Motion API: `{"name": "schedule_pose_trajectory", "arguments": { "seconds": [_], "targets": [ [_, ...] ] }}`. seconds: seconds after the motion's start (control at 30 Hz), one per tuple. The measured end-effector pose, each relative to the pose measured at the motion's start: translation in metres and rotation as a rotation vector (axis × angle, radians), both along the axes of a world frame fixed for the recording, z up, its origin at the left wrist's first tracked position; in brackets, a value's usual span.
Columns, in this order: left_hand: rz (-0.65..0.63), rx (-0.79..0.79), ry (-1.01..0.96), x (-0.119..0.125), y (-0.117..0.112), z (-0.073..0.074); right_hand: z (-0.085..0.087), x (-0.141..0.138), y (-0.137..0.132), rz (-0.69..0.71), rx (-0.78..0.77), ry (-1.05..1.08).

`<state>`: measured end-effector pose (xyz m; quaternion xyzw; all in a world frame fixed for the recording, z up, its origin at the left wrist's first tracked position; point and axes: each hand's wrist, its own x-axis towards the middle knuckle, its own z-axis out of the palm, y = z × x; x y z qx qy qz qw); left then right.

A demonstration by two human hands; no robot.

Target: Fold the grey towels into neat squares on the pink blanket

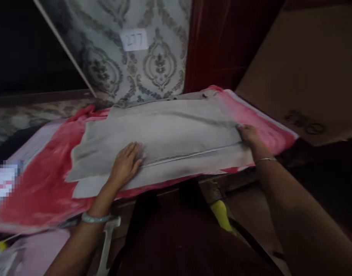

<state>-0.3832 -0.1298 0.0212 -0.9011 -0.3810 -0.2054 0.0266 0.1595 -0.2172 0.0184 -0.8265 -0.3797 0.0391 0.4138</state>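
A grey folded cloth [164, 134] lies spread on a red and pink cover [46, 180] over a board. My left hand [125, 163] rests flat on the cloth's near left part, fingers stretched out. My right hand [249, 136] is at the cloth's right end, its fingers curled on the edge of the cloth. A dark seam line runs across the cloth between the two hands.
A patterned grey wall [126, 65] with a white label stands behind, beside a dark red curtain [222, 42]. A brown cardboard box [305, 69] rises at the right. Below the board are a yellow object [221, 214] and a white handle [108, 241].
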Motion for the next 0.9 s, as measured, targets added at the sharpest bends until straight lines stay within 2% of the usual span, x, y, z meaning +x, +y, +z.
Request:
{"name": "schedule_pose_trajectory", "arguments": {
  "seconds": [0.1, 0.2, 0.3, 0.5, 0.7, 0.8, 0.9],
  "targets": [
    [-0.115, 0.003, 0.076, 0.033, -0.003, -0.013, 0.004, 0.020, -0.002, -0.051, -0.107, 0.024],
    [-0.127, 0.023, 0.078, 0.045, 0.001, -0.026, 0.000, 0.033, -0.004, -0.062, -0.143, 0.034],
    [-0.129, 0.068, 0.041, 0.047, 0.007, -0.033, -0.007, 0.039, -0.004, -0.058, -0.150, 0.036],
    [-0.223, 0.119, -0.038, 0.041, 0.013, -0.038, -0.017, 0.044, -0.005, -0.045, -0.130, -0.015],
    [-0.203, 0.102, -0.106, 0.035, 0.017, -0.050, -0.021, 0.047, -0.007, -0.043, -0.116, -0.111],
    [-0.179, 0.085, -0.099, 0.036, 0.014, -0.050, -0.019, 0.044, -0.010, -0.036, -0.126, -0.150],
    [-0.185, 0.088, -0.087, 0.041, 0.005, -0.042, -0.020, 0.038, -0.014, -0.022, -0.135, -0.162]
  ]
}}
